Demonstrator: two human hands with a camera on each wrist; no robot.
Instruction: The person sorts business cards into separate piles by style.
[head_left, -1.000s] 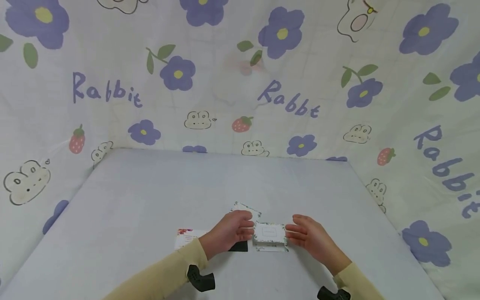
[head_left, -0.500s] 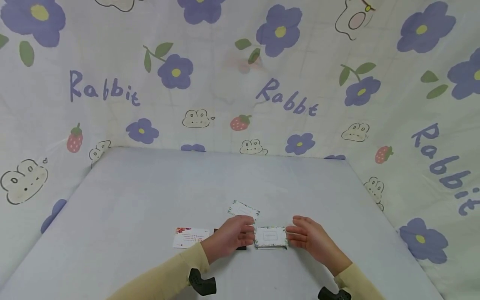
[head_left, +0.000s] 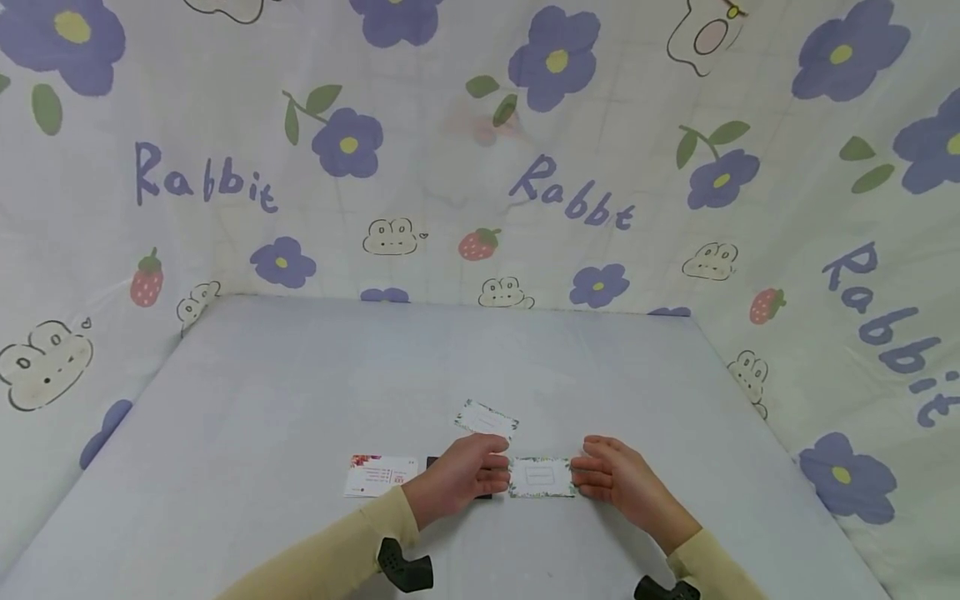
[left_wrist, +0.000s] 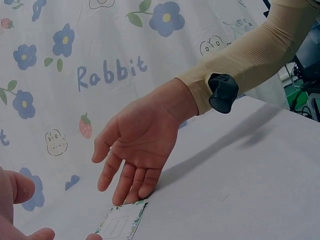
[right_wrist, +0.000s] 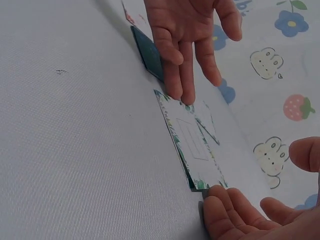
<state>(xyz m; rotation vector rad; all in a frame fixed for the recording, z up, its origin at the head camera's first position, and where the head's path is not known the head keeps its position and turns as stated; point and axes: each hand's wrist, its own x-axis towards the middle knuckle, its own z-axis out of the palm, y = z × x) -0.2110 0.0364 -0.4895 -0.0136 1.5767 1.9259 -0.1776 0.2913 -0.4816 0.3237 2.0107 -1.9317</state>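
A white card with a leafy green border (head_left: 540,477) lies face up between the two hands, with another card edge just under it in the right wrist view. My left hand (head_left: 467,475) touches its left end with nearly straight fingertips. At the opposite end, the fingertips of my right hand (head_left: 617,479) rest against the short edge, thumb raised. Both palms face inward. Partly covered by the left hand is a dark card (right_wrist: 147,54). Behind that hand lies a tilted leafy-bordered card (head_left: 486,417).
A white card with red flowers and red print (head_left: 380,476) lies left of the dark card. The pale tabletop (head_left: 360,367) meets a curtain printed with flowers and rabbits (head_left: 420,183) at the back and sides.
The upper leafy-bordered card has come down onto the one beneath, whose front edge stuck out before and is now covered. Both hands stay at its ends, almost unmoved.
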